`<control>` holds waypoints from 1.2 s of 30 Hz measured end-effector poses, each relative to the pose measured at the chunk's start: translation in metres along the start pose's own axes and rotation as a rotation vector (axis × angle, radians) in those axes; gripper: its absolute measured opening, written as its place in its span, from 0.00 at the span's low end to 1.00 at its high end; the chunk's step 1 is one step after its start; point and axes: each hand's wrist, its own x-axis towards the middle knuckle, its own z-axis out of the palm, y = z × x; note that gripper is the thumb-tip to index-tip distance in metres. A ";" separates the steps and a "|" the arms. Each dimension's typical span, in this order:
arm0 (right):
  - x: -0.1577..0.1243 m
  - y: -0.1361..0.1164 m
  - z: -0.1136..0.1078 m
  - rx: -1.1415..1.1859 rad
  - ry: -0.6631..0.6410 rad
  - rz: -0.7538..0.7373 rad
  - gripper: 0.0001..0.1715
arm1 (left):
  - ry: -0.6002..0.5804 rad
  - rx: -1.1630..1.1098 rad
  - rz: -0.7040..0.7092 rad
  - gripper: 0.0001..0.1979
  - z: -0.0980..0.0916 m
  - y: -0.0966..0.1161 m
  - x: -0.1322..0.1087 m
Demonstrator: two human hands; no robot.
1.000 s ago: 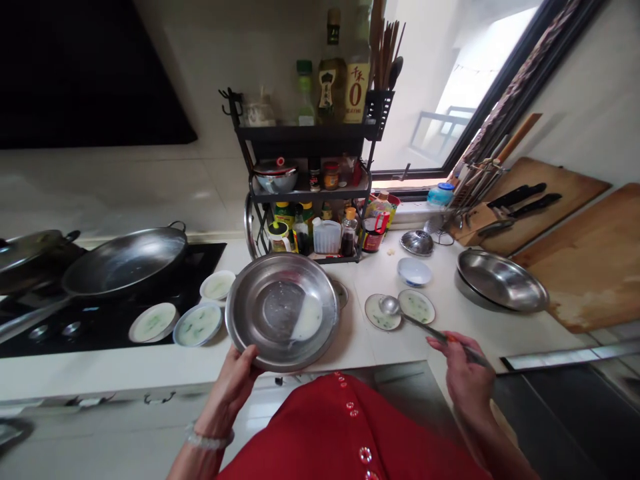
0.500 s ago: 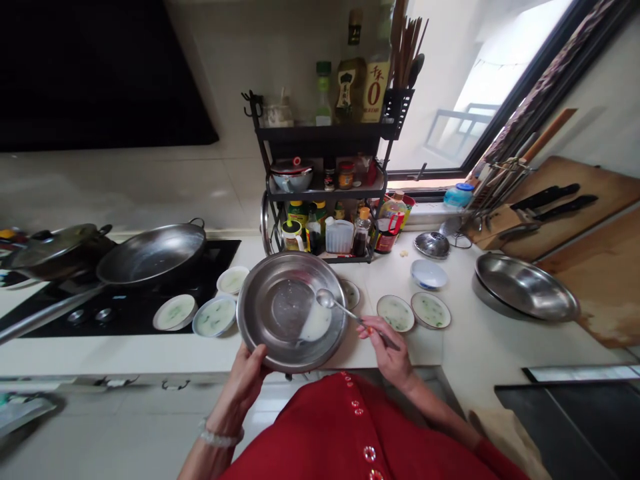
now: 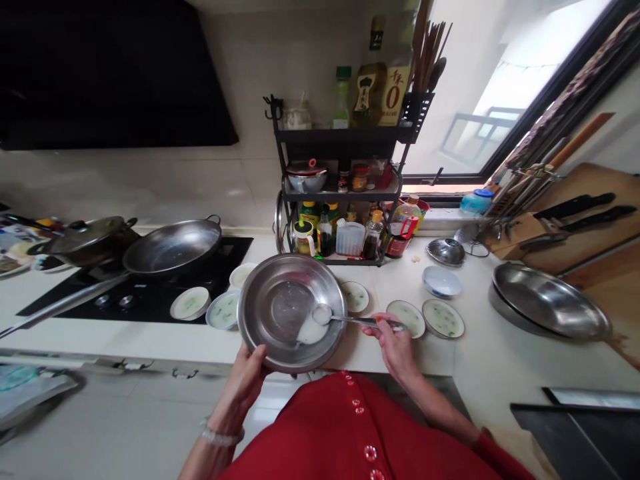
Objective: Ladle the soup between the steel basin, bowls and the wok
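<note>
From the head view, the left hand (image 3: 246, 375) grips the near rim of a steel basin (image 3: 280, 303), tilted at the counter edge beside the stove. The right hand (image 3: 395, 341) is closed around a ladle (image 3: 345, 318), whose bowl dips into what looks like white batter (image 3: 311, 331) pooled low in the basin.

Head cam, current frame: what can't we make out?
Head view, left hand fingertips: hidden under the steel basin rim it grips.
Head view, spoon in the right hand: bowl's contents too small to tell.
Head view, pot: contents covered by its lid.
Head view, bottles on the rack: labels too small.
</note>
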 end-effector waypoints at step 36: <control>0.008 -0.081 -0.119 0.099 0.507 -0.152 0.11 | -0.095 0.062 -0.054 0.17 0.025 0.002 0.019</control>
